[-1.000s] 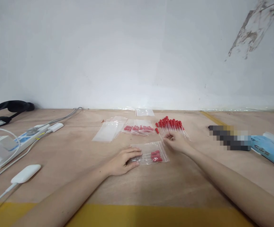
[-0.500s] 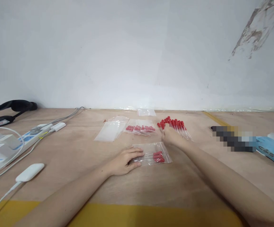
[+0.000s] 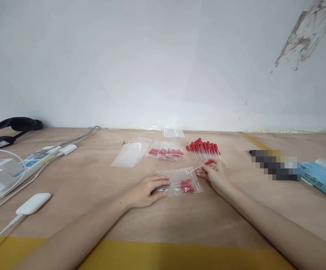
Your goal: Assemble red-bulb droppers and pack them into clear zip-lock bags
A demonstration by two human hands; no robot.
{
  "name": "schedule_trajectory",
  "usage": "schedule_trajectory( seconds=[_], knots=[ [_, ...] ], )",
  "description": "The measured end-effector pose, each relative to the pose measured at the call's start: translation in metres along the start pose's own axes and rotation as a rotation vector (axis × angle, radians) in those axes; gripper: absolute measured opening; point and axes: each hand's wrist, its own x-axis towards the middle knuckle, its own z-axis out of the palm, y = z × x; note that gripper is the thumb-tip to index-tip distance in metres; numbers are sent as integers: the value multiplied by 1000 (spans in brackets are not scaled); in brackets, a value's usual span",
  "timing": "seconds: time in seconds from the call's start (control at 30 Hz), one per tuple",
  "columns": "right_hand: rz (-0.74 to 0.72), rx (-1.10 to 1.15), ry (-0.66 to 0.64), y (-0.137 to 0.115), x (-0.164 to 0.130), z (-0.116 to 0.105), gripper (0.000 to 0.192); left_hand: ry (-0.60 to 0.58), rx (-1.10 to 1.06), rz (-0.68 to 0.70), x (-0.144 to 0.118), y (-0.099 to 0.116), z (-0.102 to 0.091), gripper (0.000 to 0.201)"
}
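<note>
Filled bags (image 3: 165,153) and empty bags (image 3: 130,155) lie beyond the open bag (image 3: 180,181); a dropper pile (image 3: 205,149) sits right of them, a power strip (image 3: 24,165) far left. Left hand (image 3: 147,191) lies flat, fingers spread, pinning the bag's left edge. Right hand (image 3: 215,175), half a second ago reaching into the pile, now pinches one dropper (image 3: 205,164) at the bag's right corner.

Table (image 3: 208,217) against the wall (image 3: 163,63). Centre: open bag (image 3: 180,181) holding droppers, left hand (image 3: 147,191) on its left end, right hand (image 3: 215,174) at its right edge, pinching one dropper (image 3: 204,165). Behind the right hand: loose dropper pile (image 3: 205,149). Left of the pile: filled bags (image 3: 165,152), then empty bags (image 3: 130,154). Far left: power strip (image 3: 24,167). Far right: packet (image 3: 322,179).
</note>
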Motion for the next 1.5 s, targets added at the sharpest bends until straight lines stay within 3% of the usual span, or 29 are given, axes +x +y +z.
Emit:
schedule_trajectory(
  seconds=[0.17,0.37,0.53,0.83,1.13,1.37,1.43,1.5],
  knots=[
    [30,41,-97,-1,-12,1,39,21,-7,-7,0,2,-1,46],
    [-20,-207,-314,-8,-19,-8,33,37,-31,-5,0,4,-2,50],
    [81,-348,-511,-10,-16,-7,36,27,-32,-9,0,2,-1,51],
    [93,-554,-525,-12,-13,5,30,21,5,-30,0,4,-2,50],
    [34,-521,-311,-6,-16,13,18,11,24,-29,-1,3,-2,49],
    [98,-544,-504,-11,-18,6,27,-1,17,14,1,1,-1,45],
    [102,-641,-476,-15,-10,1,28,-14,25,3,0,-1,0,43],
    [-27,-791,-391,-20,3,-3,24,-23,34,-3,-1,-2,0,41]
  ],
)
